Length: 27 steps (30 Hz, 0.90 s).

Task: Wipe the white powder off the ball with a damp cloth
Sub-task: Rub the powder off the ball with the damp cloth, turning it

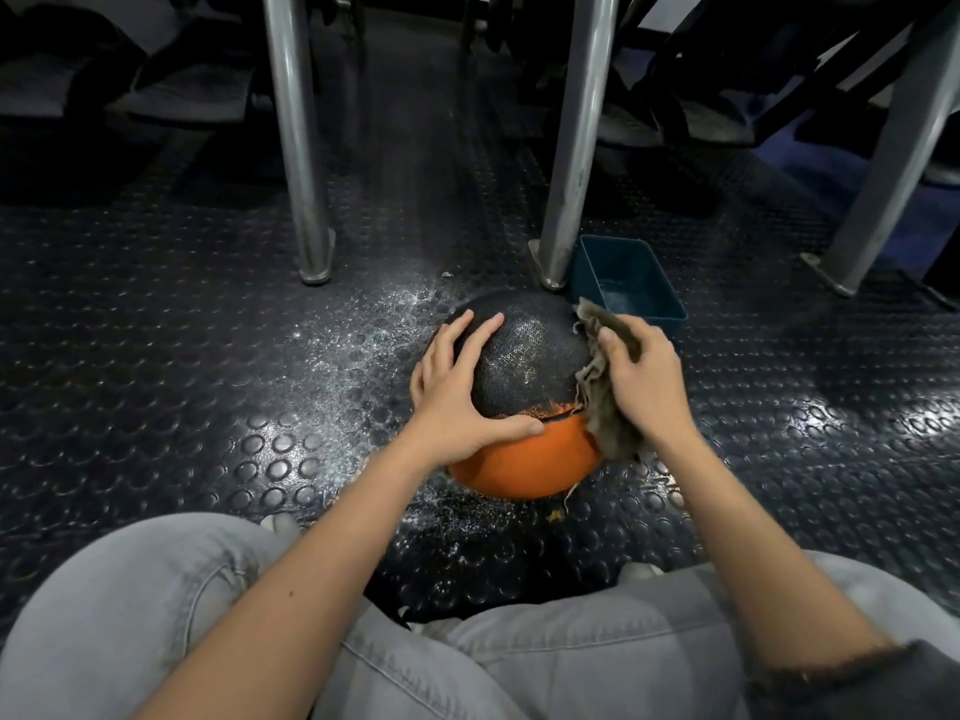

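Tub (628,283): blue, open-topped, at 1 o'clock just beside the ball (524,366); wet sheen on its bottom.
Ball: on the studded floor (182,356); round, black half at 12 o'clock, orange half at 6.
Left hand (457,387): fingers spread flat at 9 o'clock.
Right hand (644,381): grips the cloth (602,407) against 3 o'clock.

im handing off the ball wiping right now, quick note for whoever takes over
Left hand: fingers spread over the left side of the ball, steadying it on the floor.
Right hand: grips the cloth against the ball's right side.
Blue tub: just behind the ball.
Done: orange lower half looks clean.
Left: white specks show in the black top's texture; powder also lies on the floor to the left.
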Tool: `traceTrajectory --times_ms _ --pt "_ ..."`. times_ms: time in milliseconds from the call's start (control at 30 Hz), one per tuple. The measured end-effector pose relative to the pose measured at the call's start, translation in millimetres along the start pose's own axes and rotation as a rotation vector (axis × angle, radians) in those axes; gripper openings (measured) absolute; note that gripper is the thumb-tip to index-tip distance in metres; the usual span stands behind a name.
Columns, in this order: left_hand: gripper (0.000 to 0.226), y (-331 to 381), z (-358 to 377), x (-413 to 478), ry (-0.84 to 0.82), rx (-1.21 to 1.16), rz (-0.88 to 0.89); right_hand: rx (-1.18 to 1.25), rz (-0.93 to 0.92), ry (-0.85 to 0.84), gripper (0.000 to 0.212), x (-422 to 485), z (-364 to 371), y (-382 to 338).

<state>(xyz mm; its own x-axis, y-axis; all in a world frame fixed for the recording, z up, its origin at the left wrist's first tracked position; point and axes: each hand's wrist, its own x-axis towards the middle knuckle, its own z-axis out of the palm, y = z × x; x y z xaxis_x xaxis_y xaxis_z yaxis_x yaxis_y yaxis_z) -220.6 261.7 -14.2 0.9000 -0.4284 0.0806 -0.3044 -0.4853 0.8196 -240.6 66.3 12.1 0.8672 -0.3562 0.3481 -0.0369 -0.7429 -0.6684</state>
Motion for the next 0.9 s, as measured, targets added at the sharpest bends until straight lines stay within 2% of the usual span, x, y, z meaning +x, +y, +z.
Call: traceTrajectory --times_ms 67,133,233,300,400,467,567,633,667,733,833,900 --pt "0.104 -1 1 -1 0.012 0.008 0.000 -0.034 -0.010 0.032 0.026 -15 3 -7" --pt "0.101 -2 -1 -2 0.028 -0.012 -0.007 -0.048 -0.200 0.014 0.027 -44 8 -18" --pt "0.099 -4 -3 -2 0.027 -0.037 -0.011 -0.229 -0.443 -0.077 0.033 -54 8 -19" --pt "0.099 -2 -4 -2 0.019 -0.038 -0.008 -0.252 -0.325 -0.031 0.035 -32 3 -6" --pt "0.097 -2 -4 -2 -0.002 -0.027 -0.009 -0.091 0.032 -0.001 0.030 -5 -5 15" --pt "0.099 -2 -3 -2 0.006 -0.027 -0.013 -0.042 0.072 0.003 0.029 -13 -1 12" --pt "0.097 -3 -3 -4 0.042 -0.033 -0.014 -0.032 -0.211 -0.017 0.028 -47 9 -18" --pt "0.096 -4 -3 -4 0.042 -0.038 -0.016 -0.183 -0.420 -0.057 0.032 -57 12 -22" --pt "0.096 -4 -3 -4 0.036 -0.042 -0.013 -0.227 -0.443 -0.048 0.032 -53 9 -19" --pt "0.097 -4 -4 -4 0.022 -0.040 -0.007 -0.206 -0.292 -0.004 0.029 -34 5 -4" --pt "0.098 -1 -3 -3 -0.011 -0.026 -0.008 0.017 0.092 -0.005 0.029 -6 -2 18" --pt "0.099 -1 -3 -3 -0.005 -0.013 -0.006 0.031 0.128 0.007 0.029 -12 2 12"
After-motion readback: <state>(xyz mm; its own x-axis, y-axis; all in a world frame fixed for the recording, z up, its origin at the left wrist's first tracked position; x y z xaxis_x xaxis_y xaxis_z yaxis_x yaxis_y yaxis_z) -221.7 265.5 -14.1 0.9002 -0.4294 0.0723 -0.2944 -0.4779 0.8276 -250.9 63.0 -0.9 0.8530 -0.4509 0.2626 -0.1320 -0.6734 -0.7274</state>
